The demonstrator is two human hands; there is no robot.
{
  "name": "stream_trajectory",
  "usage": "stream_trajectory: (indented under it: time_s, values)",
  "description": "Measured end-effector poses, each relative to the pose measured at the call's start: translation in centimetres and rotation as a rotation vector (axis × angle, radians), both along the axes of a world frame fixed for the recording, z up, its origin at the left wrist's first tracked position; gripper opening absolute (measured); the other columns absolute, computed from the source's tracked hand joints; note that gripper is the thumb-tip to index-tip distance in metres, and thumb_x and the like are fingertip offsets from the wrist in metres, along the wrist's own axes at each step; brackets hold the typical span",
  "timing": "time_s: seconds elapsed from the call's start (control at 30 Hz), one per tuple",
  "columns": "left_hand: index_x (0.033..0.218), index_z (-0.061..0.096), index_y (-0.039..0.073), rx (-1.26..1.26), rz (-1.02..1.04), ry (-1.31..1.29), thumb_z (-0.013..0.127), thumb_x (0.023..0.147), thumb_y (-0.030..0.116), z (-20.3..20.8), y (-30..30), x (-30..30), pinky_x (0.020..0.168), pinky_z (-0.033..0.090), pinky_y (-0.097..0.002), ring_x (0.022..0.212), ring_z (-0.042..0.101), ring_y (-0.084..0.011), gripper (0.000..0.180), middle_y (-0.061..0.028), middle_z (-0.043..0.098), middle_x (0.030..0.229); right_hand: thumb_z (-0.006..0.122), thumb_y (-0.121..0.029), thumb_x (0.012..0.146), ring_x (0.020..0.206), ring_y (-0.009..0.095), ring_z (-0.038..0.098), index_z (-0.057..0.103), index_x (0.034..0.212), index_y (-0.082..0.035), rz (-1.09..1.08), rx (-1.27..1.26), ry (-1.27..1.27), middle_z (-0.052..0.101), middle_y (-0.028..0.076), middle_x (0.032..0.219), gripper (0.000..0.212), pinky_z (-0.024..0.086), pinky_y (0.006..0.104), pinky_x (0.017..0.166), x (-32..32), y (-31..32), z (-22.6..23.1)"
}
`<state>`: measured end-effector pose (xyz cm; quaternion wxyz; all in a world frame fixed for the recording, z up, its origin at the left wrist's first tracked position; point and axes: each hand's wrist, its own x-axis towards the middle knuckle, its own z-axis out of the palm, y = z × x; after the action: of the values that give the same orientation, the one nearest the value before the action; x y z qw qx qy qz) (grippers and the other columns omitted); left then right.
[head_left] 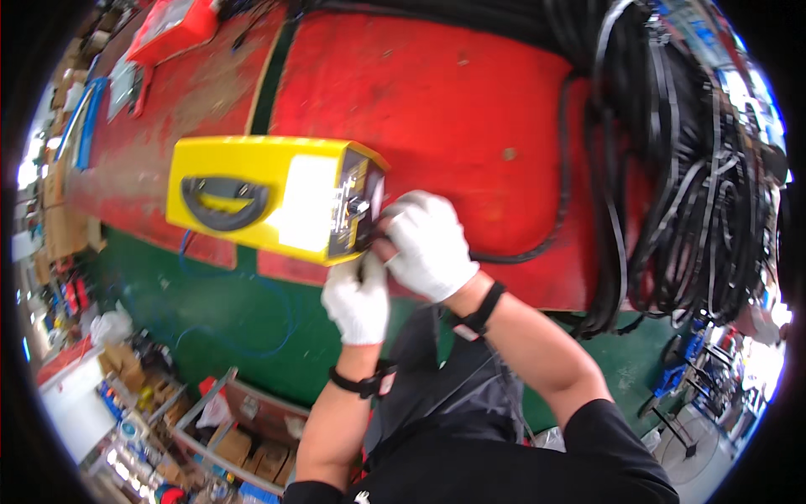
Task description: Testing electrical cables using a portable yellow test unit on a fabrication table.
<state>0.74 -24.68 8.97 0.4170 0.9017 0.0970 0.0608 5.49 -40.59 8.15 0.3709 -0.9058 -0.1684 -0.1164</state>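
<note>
A yellow box-shaped machine [281, 202] with a black carrying handle [220, 217] on top rests on the red bench, its dark front panel [351, 206] with knobs turned to the right. My right hand [426, 244], in a white glove, presses curled fingers against the lower part of this panel. Just below the front corner, my left hand [358, 302], gloved too, has its fingers bent together near the panel's bottom edge. What either hand grips is hidden. From the right, a black cable [537, 250] runs in behind my right hand; its end cannot be seen.
Thick coils of black cable [672, 193] hang over the right side of the red bench [437, 109]. A red bin [175, 34] stands at the far left. On the green floor [143, 277] lies a thin blue hose [294, 315]. A metal-framed cart with boxes [239, 428] stands at lower left.
</note>
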Motion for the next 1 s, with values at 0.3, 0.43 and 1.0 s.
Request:
stream_trajectory:
  time_s: [0.3, 0.43, 1.0]
  values:
    - [0.115, 0.081, -0.005, 0.028, -0.003, -0.019, 0.074, 0.105, 0.010, -1.7, 0.9, -1.0, 0.086, 0.061, -0.0490, 0.092, 0.079, -0.0418, 0.020, -0.0271, 0.081, 0.102, 0.083, -0.027, 0.082, 0.111, 0.033, 0.071, 0.078, 0.091, -0.004, -0.076, -0.021, 0.075, 0.076, 0.013, 0.096, 0.025, 0.056, 0.0484, 0.098, -0.7, -0.1, 2.0]
    - [0.125, 0.078, -0.009, -0.127, -0.060, 0.069, 0.075, 0.109, 0.021, -2.7, 2.1, -1.1, 0.098, 0.061, -0.0451, 0.105, 0.079, -0.0344, 0.034, -0.0254, 0.082, 0.117, 0.080, -0.030, 0.094, 0.107, 0.040, 0.070, 0.074, 0.108, -0.005, -0.124, 0.019, 0.220, 0.070, 0.017, 0.112, 0.029, 0.056, 0.0526, 0.095, -5.0, -2.7, 4.9]
    - [0.130, 0.078, -0.001, 0.199, -0.059, 0.118, 0.064, 0.108, 0.062, 0.2, 6.6, -11.6, 0.102, 0.057, -0.0560, 0.118, 0.074, -0.0480, 0.068, -0.0294, 0.079, 0.128, 0.060, -0.045, 0.104, 0.135, 0.042, 0.072, 0.079, 0.141, -0.010, -1.083, -0.019, 1.637, 0.076, 0.020, 0.147, 0.054, 0.057, 0.0528, 0.112, -60.9, -23.4, -0.9]
